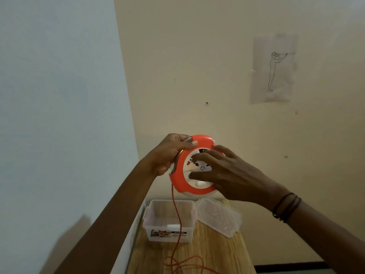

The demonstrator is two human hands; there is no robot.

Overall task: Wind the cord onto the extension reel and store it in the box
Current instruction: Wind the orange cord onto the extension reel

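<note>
Left hand (pixel 167 153): clamped on the left edge of the extension reel (pixel 199 141), thumb lying across the orange front rim near the top, the other fingers curled round behind it.
Right hand (pixel 227 173): fingers spread apart and lightly bent, laid over the white centre face of the reel, with the fingertips and thumb touching that face and closed round nothing.
Extension reel: round, with an orange ring and a white centre. It is held up in the air between the two hands, tilted so its face turns toward the right hand.
Cord (pixel 176 214): thin and orange. It leaves the reel's lower edge just under the left hand, hangs straight down in front of the box and lies in loose loops on the desk well below both hands.
Box (pixel 167 237): clear plastic, open and upright on the desk directly below the left hand, with a printed label on its near wall.
Lid (pixel 218 216): clear plastic, lying just beside the box, below the right hand.
Desk (pixel 217 252): a wood-grain top, carrying the box, the lid and the loose cord.
Bracelets (pixel 286 207): dark bands round the wrist of the right hand.
Drawing (pixel 273 69): a sheet with a line figure on the wall, well above the right hand.
</note>
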